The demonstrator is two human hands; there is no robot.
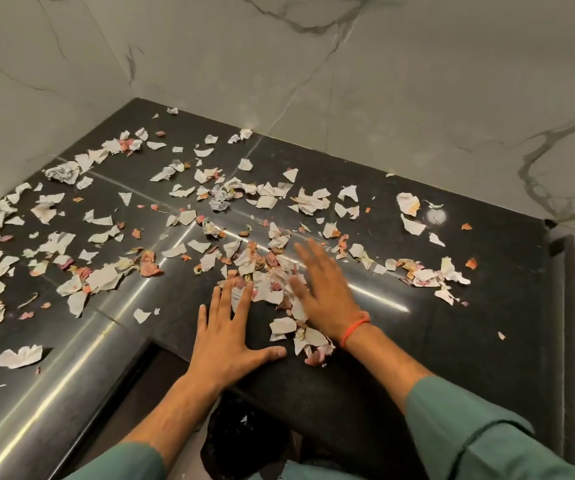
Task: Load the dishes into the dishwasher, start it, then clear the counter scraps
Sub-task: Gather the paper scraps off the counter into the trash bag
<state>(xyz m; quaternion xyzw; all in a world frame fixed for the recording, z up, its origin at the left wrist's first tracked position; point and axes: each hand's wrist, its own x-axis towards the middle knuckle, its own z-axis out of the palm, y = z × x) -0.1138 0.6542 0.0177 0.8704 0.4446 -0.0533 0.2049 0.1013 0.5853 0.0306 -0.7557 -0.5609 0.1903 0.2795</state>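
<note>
1. Torn paper scraps (272, 282) litter the black table (452, 323), heaped between both hands
2. Left hand (225, 336) lies flat, grip released, fingertips touching the heap
3. Right hand (324, 292), blurred, appears flat on the scraps, grip apparently released

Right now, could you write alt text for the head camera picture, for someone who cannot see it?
Two bare hands, left hand and right hand, lie flat with straight fingers on a black counter, around a heap of torn paper scraps. More scraps litter the counter up to the marble wall; a dark bin sits below the edge.
</note>
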